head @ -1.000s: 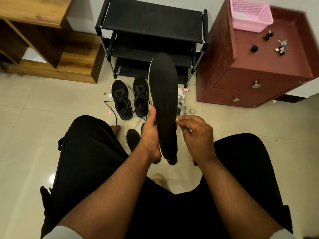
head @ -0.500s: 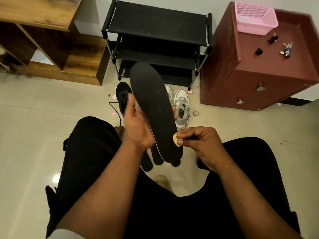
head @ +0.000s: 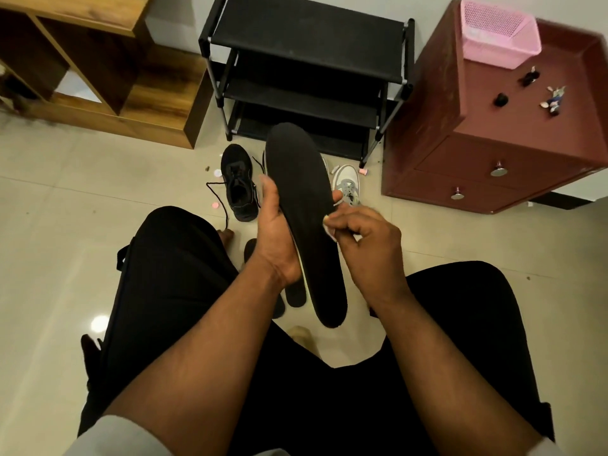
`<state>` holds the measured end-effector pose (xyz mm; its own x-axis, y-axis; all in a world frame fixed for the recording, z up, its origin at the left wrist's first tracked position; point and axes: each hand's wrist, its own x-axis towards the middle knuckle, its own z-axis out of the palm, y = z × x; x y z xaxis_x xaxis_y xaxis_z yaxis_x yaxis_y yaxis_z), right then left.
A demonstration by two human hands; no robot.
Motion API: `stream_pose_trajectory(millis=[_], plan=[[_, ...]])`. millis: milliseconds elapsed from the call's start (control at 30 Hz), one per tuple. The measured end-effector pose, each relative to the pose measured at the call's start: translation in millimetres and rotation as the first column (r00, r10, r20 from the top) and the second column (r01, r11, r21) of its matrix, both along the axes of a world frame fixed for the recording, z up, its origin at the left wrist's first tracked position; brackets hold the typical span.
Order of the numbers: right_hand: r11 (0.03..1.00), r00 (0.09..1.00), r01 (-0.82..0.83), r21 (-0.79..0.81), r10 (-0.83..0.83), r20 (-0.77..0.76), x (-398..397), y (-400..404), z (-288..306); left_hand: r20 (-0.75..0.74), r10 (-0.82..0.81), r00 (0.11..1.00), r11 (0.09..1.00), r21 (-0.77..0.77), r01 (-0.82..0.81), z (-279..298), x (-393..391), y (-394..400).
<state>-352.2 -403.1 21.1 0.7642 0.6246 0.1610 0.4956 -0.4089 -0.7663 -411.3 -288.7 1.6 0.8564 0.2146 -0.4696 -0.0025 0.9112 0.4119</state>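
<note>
A long black insole (head: 306, 205) with a pale edge stands tilted in front of me, toe end up and away. My left hand (head: 276, 238) grips its left side, thumb along the front and fingers behind. My right hand (head: 365, 248) pinches a small pale scrap (head: 329, 229) against the insole's right edge, fingers curled. More black insoles (head: 294, 296) lie on the floor under my hands, mostly hidden.
On the tiled floor sit a black sneaker (head: 238, 182) with loose laces and a grey-white sneaker (head: 347, 184). Behind them stands a black shoe rack (head: 306, 37), a wooden shelf unit (head: 98, 77) to its left, and a red drawer cabinet (head: 493, 153) bearing a pink basket (head: 498, 34).
The insole has swung from upright to leaning left, then moved back toward the middle. My right hand went from touching its edge to pinching a pale scrap, now raised against the edge.
</note>
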Motion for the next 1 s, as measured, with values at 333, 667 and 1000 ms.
stream_pose_trajectory(millis=[333, 667, 1000], plan=[[0.986, 0.983, -0.165, -0.030, 0.167, 0.071, -14.2, 3.7, 10.7, -0.032, 0.093, 0.995, 0.996, 0.016, -0.093, 8.0, 0.4, 6.0], [0.984, 0.980, -0.179, -0.024, 0.180, 0.079, -31.0, 15.3, 19.9, -0.021, 0.141, 0.990, 0.990, -0.001, -0.141, 6.7, 0.1, 1.8], [0.980, 0.978, -0.174, -0.092, 0.183, 0.101, -21.6, 18.8, 20.2, -0.068, 0.150, 0.986, 0.987, 0.061, -0.146, 5.1, 0.6, -1.2]])
